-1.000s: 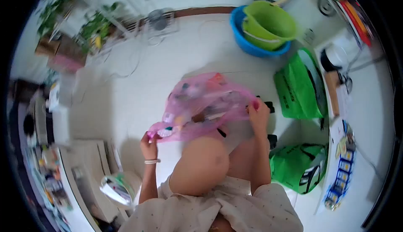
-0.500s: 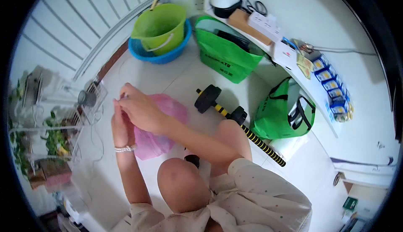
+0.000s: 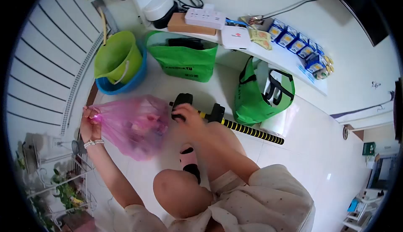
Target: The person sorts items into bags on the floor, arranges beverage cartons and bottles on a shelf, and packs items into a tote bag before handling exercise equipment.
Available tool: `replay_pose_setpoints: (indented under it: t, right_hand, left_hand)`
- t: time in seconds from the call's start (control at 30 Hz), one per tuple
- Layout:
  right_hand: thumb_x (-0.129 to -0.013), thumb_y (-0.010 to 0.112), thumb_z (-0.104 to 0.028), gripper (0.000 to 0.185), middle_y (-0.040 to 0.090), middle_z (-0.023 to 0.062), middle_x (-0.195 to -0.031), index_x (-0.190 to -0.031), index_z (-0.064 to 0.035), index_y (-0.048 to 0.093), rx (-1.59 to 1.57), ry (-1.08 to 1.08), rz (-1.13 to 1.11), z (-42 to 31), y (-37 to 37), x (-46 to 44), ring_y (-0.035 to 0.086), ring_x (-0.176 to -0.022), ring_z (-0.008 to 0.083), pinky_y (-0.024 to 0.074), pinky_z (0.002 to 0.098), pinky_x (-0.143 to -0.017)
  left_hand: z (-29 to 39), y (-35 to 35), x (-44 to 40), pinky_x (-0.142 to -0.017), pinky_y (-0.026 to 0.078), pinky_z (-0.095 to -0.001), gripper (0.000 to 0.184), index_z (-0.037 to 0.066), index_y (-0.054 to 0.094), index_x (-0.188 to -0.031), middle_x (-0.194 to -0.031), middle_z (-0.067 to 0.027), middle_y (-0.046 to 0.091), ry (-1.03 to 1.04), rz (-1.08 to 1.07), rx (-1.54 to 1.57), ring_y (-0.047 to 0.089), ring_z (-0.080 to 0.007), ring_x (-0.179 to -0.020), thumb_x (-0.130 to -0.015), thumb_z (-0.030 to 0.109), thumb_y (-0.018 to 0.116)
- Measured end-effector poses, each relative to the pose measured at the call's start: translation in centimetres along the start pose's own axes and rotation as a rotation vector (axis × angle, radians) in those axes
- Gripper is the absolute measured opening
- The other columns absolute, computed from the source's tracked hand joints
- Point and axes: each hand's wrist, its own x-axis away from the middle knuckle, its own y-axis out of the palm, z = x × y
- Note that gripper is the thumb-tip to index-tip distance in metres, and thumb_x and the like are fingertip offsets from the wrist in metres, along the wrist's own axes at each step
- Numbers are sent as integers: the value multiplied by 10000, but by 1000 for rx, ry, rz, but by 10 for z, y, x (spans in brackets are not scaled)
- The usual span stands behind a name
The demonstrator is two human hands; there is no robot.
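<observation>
My left hand [image 3: 91, 118] is closed on the gathered neck of a translucent pink plastic bag [image 3: 136, 127], at the left. Crumpled contents show through the film, but I cannot make out what they are. The bag's body hangs or rests over the floor to the right of that hand. My right hand [image 3: 187, 115] is a little blurred, with fingers loosely bent and apart and nothing visible in them. It overlaps a black dumbbell with a yellow-and-black striped bar [image 3: 252, 132]; whether it touches is unclear.
A green bucket [image 3: 115, 59] sits in a blue basin [image 3: 136, 74]. Two green bags [image 3: 184, 64] [image 3: 256, 101] stand below a white shelf [image 3: 285, 70] holding a power strip [image 3: 205, 18] and several blue cartons [image 3: 297, 43]. A plant rack [image 3: 63, 171] stands at left.
My hands, together at the bag's neck before, are now apart. The left has moved left with the bag's neck, stretching it out; the right has moved right toward the dumbbell. The view has shifted.
</observation>
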Motion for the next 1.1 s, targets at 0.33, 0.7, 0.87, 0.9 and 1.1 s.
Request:
replay_pose_setpoints:
  t: [0.33,0.7,0.87,0.9,1.1]
  right_hand:
    - [-696,533,43,199,549,147,-820,-886,-8,557,437,314,279,111,-141,134,548,-631,238,445,312,-559]
    - [-661,463,77,449,429,182,-1107,-1103,21,408,1020,-455,278,15,-279,-134,405,-1045,342,365,367,-881]
    - [-673,529,-30,492,415,130,-1178,-1147,1,400,1482,-399,78,56,-302,-202,351,-1138,298,243,427,-995]
    - [-673,529,-30,492,415,130,-1178,-1147,1,400,1480,-408,80,54,-302,-205,351,-1138,298,243,427,-995]
    - [-694,525,-95,406,470,111,-1098,-1096,-60,478,1594,-248,-46,56,-308,-204,352,-1138,279,187,515,-988]
  left_hand:
    - [-25,44,-96,-771,422,-277,62,29,480,-852,-661,-31,429,51,-52,-242,419,-131,-616,-868,71,438]
    - [-67,9,-100,-762,448,-269,196,-3,505,-1027,-982,-89,557,-129,-39,-381,538,-178,-832,-871,80,421]
    - [-81,2,-87,-687,452,-239,181,12,517,-999,-957,-84,561,-175,-286,-437,540,-172,-826,-849,99,466]
    - [-89,12,-75,-642,451,-227,174,23,526,-979,-929,-85,567,-56,-138,-488,541,-173,-821,-836,119,498]
    - [-90,5,-45,-705,448,-273,239,-6,496,-1023,-929,-97,544,-149,75,-454,523,-192,-834,-817,115,502]
